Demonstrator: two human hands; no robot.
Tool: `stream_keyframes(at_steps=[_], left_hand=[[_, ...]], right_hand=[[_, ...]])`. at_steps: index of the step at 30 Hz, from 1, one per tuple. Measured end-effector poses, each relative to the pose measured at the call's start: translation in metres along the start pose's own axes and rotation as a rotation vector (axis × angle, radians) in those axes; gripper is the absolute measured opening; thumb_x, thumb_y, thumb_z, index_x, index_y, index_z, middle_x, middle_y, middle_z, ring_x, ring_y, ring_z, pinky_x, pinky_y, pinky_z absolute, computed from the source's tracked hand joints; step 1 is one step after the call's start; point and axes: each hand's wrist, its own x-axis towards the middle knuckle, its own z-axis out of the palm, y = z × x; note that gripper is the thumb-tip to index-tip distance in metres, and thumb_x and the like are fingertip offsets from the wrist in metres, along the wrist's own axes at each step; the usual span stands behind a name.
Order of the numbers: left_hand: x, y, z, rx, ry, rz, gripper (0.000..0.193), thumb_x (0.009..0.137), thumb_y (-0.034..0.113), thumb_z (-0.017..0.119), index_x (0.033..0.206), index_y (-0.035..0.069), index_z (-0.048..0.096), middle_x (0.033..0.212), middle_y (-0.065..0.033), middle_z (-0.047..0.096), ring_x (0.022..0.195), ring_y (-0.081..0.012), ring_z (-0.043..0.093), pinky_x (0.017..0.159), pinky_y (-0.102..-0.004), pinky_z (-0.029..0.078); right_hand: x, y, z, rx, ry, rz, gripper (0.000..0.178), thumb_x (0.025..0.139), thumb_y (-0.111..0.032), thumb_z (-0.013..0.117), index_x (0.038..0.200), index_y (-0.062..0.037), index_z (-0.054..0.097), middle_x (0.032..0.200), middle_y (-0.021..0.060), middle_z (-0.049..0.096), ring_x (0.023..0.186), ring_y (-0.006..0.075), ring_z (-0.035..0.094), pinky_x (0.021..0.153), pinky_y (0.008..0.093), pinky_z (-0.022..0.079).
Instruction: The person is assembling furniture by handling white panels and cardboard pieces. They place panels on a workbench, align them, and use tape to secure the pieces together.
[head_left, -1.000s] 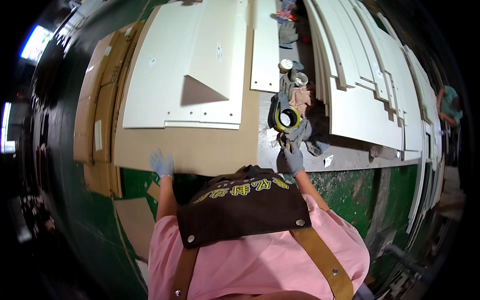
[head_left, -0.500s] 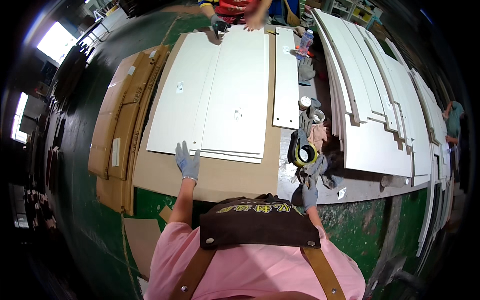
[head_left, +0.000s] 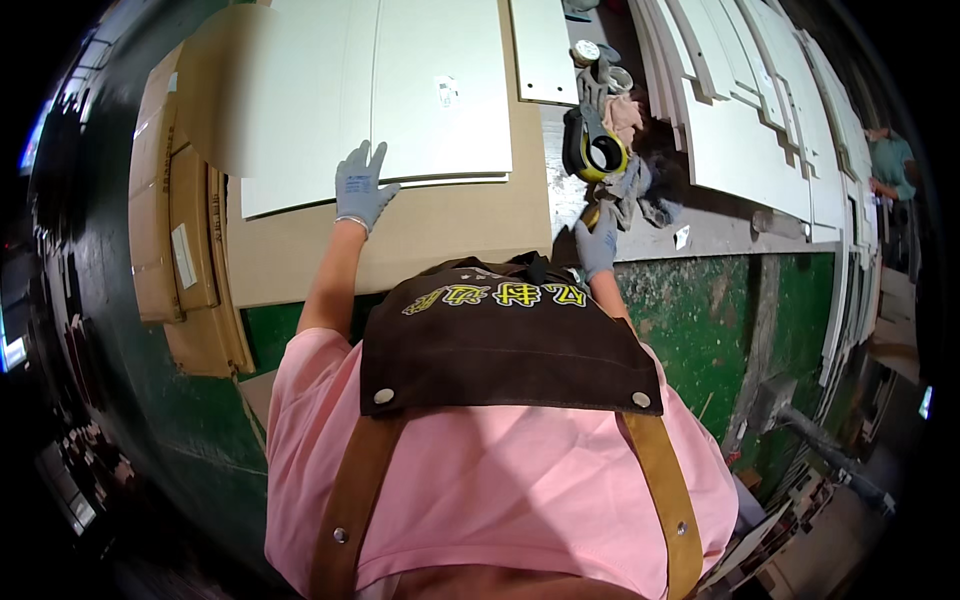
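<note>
My left hand [head_left: 364,186], in a grey glove, lies with its fingers spread on the near edge of the white panels [head_left: 440,130], by the seam between two of them. The panels rest on a brown cardboard sheet [head_left: 400,245]. At the table's front edge, my right hand [head_left: 597,245], also gloved, has its fingers curled around a small dark and yellowish thing that I cannot make out. Just beyond that hand are a grey rag [head_left: 630,190] and a black and yellow tape roll [head_left: 600,155].
A narrow white panel [head_left: 545,50] lies beside a small round tub [head_left: 585,52] and a pinkish cloth [head_left: 623,118]. Stacked white boards [head_left: 740,150] fill the right side. Flat brown cartons [head_left: 160,200] stand at left. A person [head_left: 890,165] is at the far right.
My view has tipped down, so the person across the table is out of sight. My left hand has slid farther onto the panels, toward the seam. The right hand has drawn clear of the rag.
</note>
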Motion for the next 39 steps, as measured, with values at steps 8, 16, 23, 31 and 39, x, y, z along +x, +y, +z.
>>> stream_keyframes(at_steps=[8, 16, 23, 31, 39], left_hand=[[-0.009, -0.006, 0.010, -0.006, 0.056, 0.069, 0.080, 0.081, 0.037, 0.074, 0.149, 0.014, 0.040, 0.143, -0.0191, 0.049, 0.138, -0.0351, 0.039, 0.115, -0.0500, 0.027], [-0.012, -0.013, 0.011, -0.081, 0.063, 0.121, 0.083, 0.075, 0.033, 0.080, 0.146, 0.014, 0.043, 0.141, -0.0212, 0.049, 0.134, -0.0372, 0.042, 0.114, -0.0498, 0.030], [-0.008, -0.013, 0.016, -0.147, 0.050, 0.115, 0.081, 0.071, 0.022, 0.083, 0.142, 0.009, 0.045, 0.141, -0.0240, 0.048, 0.135, -0.0384, 0.040, 0.115, -0.0494, 0.029], [-0.008, -0.006, 0.017, -0.181, 0.069, 0.082, 0.079, 0.070, 0.019, 0.081, 0.139, 0.004, 0.047, 0.139, -0.0268, 0.047, 0.134, -0.0426, 0.038, 0.113, -0.0512, 0.029], [-0.007, -0.004, 0.021, -0.197, 0.066, 0.062, 0.082, 0.069, 0.028, 0.082, 0.139, 0.002, 0.046, 0.141, -0.0288, 0.045, 0.135, -0.0440, 0.036, 0.113, -0.0531, 0.027]], right_hand=[[0.027, -0.081, 0.018, 0.175, -0.114, -0.299, 0.061, 0.084, -0.027, 0.065, 0.138, -0.0026, 0.049, 0.140, 0.0284, 0.047, 0.130, 0.0434, 0.044, 0.110, 0.0475, 0.035], [0.038, -0.126, 0.090, -0.037, -0.349, -0.326, 0.083, 0.087, -0.028, 0.065, 0.153, -0.0042, 0.021, 0.152, 0.0268, 0.034, 0.131, 0.0421, 0.044, 0.106, 0.0454, 0.040], [0.039, -0.125, 0.074, -0.172, -0.393, -0.309, 0.081, 0.089, -0.026, 0.061, 0.155, -0.0093, 0.017, 0.154, 0.0252, 0.031, 0.123, 0.0416, 0.053, 0.101, 0.0472, 0.045], [0.082, -0.115, 0.017, 0.362, -0.142, -0.268, 0.064, 0.087, -0.033, 0.060, 0.143, -0.0059, 0.046, 0.145, 0.0234, 0.046, 0.136, 0.0370, 0.043, 0.114, 0.0413, 0.034], [0.247, -0.043, -0.162, -0.194, 0.554, -0.276, 0.064, 0.082, -0.029, 0.069, 0.140, -0.0102, 0.048, 0.141, 0.0233, 0.046, 0.130, 0.0406, 0.044, 0.108, 0.0476, 0.039]])
